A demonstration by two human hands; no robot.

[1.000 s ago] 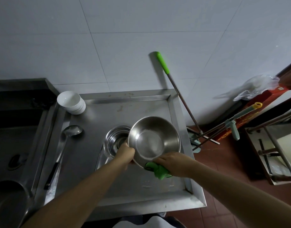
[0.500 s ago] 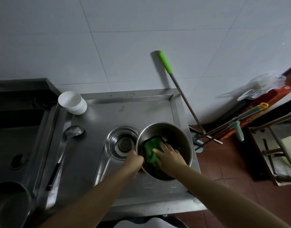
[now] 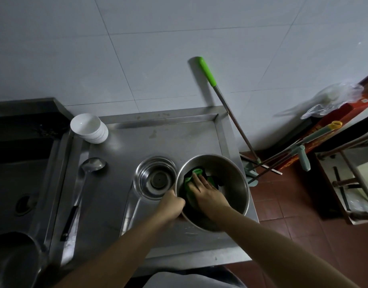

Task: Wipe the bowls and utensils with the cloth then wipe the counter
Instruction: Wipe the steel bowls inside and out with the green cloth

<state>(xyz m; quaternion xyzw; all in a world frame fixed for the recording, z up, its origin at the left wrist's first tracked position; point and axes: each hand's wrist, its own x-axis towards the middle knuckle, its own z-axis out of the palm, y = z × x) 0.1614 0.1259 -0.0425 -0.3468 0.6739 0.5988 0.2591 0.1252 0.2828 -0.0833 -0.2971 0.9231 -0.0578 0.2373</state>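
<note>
The big steel bowl (image 3: 230, 183) is sitting near the right edge of the worktop (image 3: 120, 169), just beside a smaller steel bowl (image 3: 155, 177). The left hand (image 3: 170, 205) is gripping its near-left rim, fingers curled around it. The right hand (image 3: 208, 194) is pressing the green cloth (image 3: 189, 183) flat inside, fingers straight. A ladle (image 3: 89, 169) is lying near the left edge, and white bowls (image 3: 89, 127) are stacked at the back left corner.
</note>
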